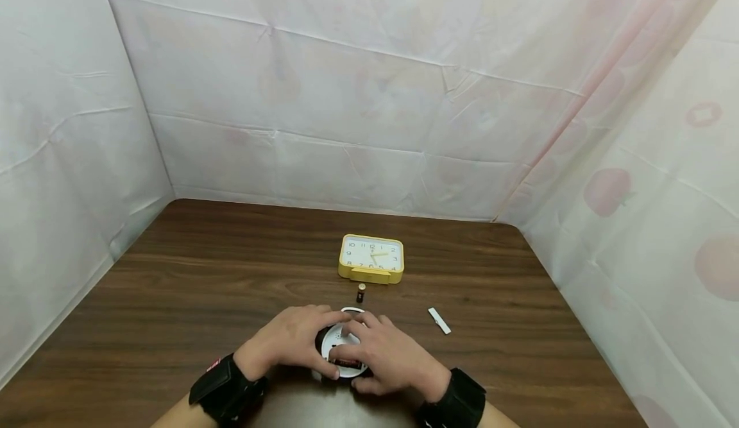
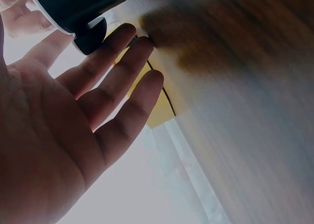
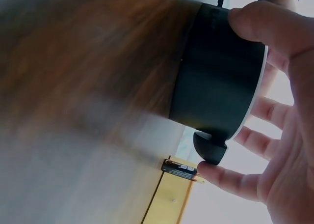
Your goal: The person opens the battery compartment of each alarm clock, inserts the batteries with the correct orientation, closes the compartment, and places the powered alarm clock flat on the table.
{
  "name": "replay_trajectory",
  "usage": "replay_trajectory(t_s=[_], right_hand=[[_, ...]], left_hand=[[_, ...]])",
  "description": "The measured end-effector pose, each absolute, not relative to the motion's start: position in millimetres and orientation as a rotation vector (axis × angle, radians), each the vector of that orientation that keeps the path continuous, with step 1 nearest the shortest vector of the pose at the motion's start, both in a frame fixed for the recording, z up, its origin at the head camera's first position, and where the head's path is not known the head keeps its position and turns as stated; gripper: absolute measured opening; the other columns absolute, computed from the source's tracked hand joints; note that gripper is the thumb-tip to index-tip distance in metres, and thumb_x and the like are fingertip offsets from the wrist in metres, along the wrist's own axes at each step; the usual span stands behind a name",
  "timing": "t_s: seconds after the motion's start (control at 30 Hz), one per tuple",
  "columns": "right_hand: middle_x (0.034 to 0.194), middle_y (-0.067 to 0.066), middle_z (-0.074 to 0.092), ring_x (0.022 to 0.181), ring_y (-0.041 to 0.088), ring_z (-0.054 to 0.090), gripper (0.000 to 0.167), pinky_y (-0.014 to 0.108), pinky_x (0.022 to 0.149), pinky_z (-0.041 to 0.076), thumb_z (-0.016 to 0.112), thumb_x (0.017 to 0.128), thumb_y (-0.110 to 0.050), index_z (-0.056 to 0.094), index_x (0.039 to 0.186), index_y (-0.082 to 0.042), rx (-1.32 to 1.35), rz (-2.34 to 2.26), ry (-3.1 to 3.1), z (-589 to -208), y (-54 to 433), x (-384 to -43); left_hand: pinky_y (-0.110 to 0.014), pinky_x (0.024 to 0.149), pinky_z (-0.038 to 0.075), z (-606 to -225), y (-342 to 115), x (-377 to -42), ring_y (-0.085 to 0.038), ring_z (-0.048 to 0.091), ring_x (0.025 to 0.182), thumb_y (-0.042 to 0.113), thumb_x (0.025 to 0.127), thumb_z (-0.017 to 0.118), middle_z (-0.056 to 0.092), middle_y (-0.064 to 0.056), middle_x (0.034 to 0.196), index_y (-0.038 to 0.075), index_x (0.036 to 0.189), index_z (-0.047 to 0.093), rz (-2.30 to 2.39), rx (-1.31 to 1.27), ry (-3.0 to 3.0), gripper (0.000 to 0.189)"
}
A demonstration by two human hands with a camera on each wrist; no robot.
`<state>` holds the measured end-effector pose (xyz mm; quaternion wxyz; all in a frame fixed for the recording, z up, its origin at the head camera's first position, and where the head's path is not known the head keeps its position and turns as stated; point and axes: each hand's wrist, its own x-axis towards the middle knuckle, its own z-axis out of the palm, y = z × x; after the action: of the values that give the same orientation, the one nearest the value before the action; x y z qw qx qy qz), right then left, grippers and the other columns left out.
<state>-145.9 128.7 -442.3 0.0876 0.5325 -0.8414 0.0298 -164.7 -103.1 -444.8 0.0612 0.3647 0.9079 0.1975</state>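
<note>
A small round clock [image 1: 332, 338] with a black body and a white back lies back-up near the front of the table. My left hand [image 1: 291, 338] holds it from the left, thumb and forefinger around its rim, the other fingers extended in the left wrist view. From the right, my right hand [image 1: 395, 354] grips it, thumb on the black side wall [image 3: 216, 76] and fingers over the white back. A dark battery [image 1: 348, 364] lies in the back's open compartment, partly under the right fingers. Beyond the clock stands a loose black battery [image 1: 360, 294] with a copper-coloured top.
A yellow rectangular clock [image 1: 372, 276] stands farther back, behind the loose battery. To the right, a narrow white cover [image 1: 439, 321] lies on the brown wooden table [image 1: 242, 242]. Pale printed curtains [image 1: 346, 94] surround the table's back and sides.
</note>
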Motion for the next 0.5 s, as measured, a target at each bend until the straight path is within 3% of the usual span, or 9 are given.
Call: replay_trajectory(t_s=[0.2, 0.5], right_hand=[[0.129, -0.004, 0.049, 0.108, 0.018, 0.044, 0.056, 0.026, 0.078, 0.046, 0.079, 0.068, -0.044, 0.057, 0.119, -0.039, 1.611, 0.214, -2.526, -444.2, 126.6, -152.7], [0.124, -0.003, 0.049, 0.096, 0.017, 0.04, 0.056, 0.021, 0.073, 0.043, 0.079, 0.065, -0.046, 0.059, 0.117, -0.041, 1.633, 0.159, -2.502, -446.0, 123.7, -154.8]], left_hand=[[-0.021, 0.064, 0.042, -445.8, -103.4, -165.5, 0.0, 0.049, 0.077, 0.076, 0.062, 0.069, 0.053, 0.018, 0.094, 0.042, 0.127, 0.052, 0.591, 1.105, 2.767, 0.075], [-0.022, 0.065, 0.044, -447.2, -103.5, -165.4, 0.0, 0.049, 0.078, 0.076, 0.061, 0.07, 0.054, 0.019, 0.093, 0.043, 0.12, 0.054, 0.601, 1.131, 2.775, 0.069]])
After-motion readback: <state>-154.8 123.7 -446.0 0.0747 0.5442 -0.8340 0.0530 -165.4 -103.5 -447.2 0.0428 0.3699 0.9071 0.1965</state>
